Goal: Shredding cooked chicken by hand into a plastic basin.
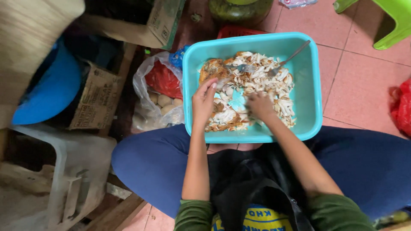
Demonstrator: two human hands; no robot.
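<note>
Left hand (204,99) pinches soft, greasy shredded chicken (257,85) at frame centre; right hand (259,105) clenches another light, easily torn clump.

A home or small food-stall kitchen corner, worked at floor level: pinkish floor tiles (364,85), a turquoise plastic tub (306,85) of shredded cooked meat (257,90) with a fork (289,57) in it, stacked cardboard boxes (96,100), a plastic bag of produce (158,92) (something red and some pale round pieces) and a green plastic stool (396,23)
</note>
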